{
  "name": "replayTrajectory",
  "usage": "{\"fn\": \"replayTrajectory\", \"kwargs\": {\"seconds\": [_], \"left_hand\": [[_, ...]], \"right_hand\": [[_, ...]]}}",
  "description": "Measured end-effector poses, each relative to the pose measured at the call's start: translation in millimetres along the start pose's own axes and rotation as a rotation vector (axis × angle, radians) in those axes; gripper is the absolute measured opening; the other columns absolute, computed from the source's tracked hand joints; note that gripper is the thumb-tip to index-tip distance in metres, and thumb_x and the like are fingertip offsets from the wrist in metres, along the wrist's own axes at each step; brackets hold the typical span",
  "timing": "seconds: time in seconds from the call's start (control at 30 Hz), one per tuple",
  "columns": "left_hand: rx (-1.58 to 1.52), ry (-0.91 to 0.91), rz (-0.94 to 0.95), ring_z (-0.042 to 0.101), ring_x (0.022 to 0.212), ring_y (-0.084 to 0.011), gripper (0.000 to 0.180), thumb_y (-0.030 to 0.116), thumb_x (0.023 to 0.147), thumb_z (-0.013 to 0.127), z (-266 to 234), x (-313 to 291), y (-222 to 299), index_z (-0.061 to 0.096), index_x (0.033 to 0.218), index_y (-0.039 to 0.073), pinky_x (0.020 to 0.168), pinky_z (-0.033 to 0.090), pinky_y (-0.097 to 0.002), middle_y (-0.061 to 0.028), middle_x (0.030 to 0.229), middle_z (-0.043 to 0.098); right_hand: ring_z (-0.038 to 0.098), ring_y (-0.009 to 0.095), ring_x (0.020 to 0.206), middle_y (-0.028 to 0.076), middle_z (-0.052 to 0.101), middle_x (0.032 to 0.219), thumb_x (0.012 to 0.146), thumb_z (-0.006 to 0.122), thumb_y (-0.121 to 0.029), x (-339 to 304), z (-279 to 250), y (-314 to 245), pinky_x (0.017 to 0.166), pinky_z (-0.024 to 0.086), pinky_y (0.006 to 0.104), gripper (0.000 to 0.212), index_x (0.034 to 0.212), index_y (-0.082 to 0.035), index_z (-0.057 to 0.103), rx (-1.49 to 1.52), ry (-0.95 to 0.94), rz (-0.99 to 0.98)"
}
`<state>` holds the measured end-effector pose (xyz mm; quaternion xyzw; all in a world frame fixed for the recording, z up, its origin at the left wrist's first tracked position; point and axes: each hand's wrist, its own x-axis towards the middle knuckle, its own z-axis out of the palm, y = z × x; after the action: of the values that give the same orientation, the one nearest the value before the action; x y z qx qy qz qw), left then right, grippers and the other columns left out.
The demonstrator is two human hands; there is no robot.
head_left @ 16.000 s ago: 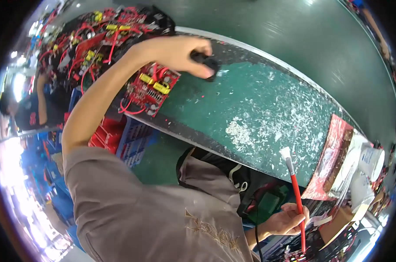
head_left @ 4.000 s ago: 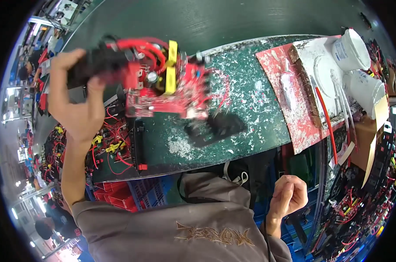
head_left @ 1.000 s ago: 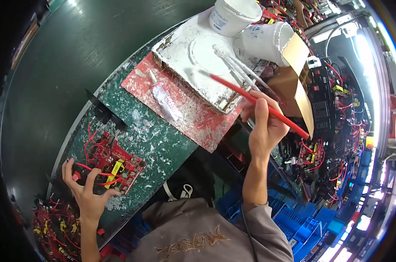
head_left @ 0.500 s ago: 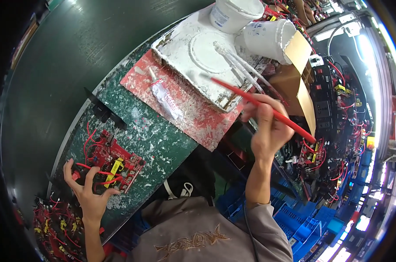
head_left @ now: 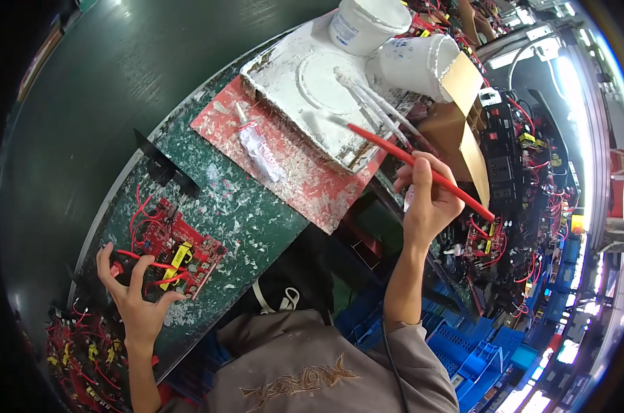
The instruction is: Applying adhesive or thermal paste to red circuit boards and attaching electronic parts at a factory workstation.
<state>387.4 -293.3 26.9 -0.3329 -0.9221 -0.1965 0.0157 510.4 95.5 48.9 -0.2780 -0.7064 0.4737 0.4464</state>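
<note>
My right hand is closed around a red-handled brush, whose pale tip points up and left over the white-smeared tray. At the lower left, my left hand spreads its fingers along the near edge of a red circuit board. The board carries red wires and a yellow-wrapped part, and a black panel stands at its far end. Whether the left fingertips press on the board or its wires is hard to tell. A crumpled white tube with a nozzle lies on a red sheet.
Two white buckets stand beyond the tray, one tilted. Thin white-coated sticks lean across the tray. An open cardboard box sits to its right. More wired boards crowd the right side and lower left. Blue crates are below right.
The brush has shifted slightly right and down with my right hand. My left hand stays spread by the board. The whole view has moved slightly.
</note>
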Motion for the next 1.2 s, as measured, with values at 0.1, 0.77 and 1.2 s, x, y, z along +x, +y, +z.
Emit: {"fn": "replayTrajectory", "kwargs": {"seconds": [0.1, 0.77, 1.2], "left_hand": [[0.021, 0.006, 0.001, 0.029, 0.134, -0.0417, 0.069, 0.04, 0.057, 0.087, -1, 0, 1, 0.059, 0.114, 0.013, 0.107, 0.03, -0.0524, -0.0184, 0.146, 0.022], [-0.016, -0.016, -0.033, 0.023, 0.136, -0.046, 0.069, 0.051, 0.062, 0.083, 5, -3, -1, 0.061, 0.112, 0.01, 0.105, 0.028, -0.0603, -0.0215, 0.145, 0.02], [0.022, 0.0, 0.0, 0.024, 0.137, -0.0426, 0.066, 0.04, 0.061, 0.085, 7, -5, -3, 0.061, 0.114, 0.01, 0.106, 0.03, -0.0575, -0.0199, 0.147, 0.018]], "right_hand": [[0.063, 0.016, 0.061, 0.015, 0.068, 0.078, 0.096, 0.058, -0.012, 8, -3, -2, 0.055, 0.052, 0.0264, 0.024, 0.105, 0.009, 0.064, -0.002, 0.005, 0.015], [0.065, 0.017, 0.062, 0.014, 0.067, 0.075, 0.093, 0.06, -0.005, -2, -25, -9, 0.057, 0.055, 0.0271, 0.017, 0.101, 0.01, 0.063, -0.021, 0.029, 0.099], [0.067, 0.016, 0.066, 0.015, 0.068, 0.078, 0.094, 0.058, -0.005, 26, 14, 12, 0.061, 0.056, 0.0276, 0.017, 0.101, 0.01, 0.064, -0.022, 0.041, 0.024]]}}
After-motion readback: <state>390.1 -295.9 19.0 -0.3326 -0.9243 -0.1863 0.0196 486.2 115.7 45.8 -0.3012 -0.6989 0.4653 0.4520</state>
